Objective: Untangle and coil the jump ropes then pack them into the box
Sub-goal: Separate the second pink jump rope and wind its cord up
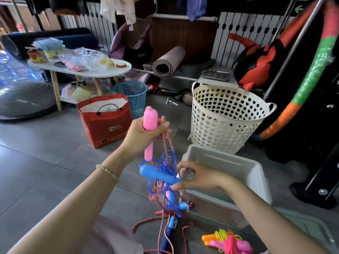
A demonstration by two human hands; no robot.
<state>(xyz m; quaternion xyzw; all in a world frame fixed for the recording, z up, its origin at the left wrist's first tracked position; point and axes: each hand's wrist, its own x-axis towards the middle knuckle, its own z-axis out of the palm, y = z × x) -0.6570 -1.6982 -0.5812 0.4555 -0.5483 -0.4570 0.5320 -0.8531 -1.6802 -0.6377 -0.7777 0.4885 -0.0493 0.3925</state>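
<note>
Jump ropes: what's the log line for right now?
left hand: grips pink handle | right hand: pinches blue rope | state: tangled, unpacked | box: open nearby

The word FITNESS stands in pale capitals on a black fabric item [139, 54] propped by the back wall, a green arrow sign [299, 8] shows at the top right, and the white label on the red gift bag [104, 125] is too small to read.
</note>
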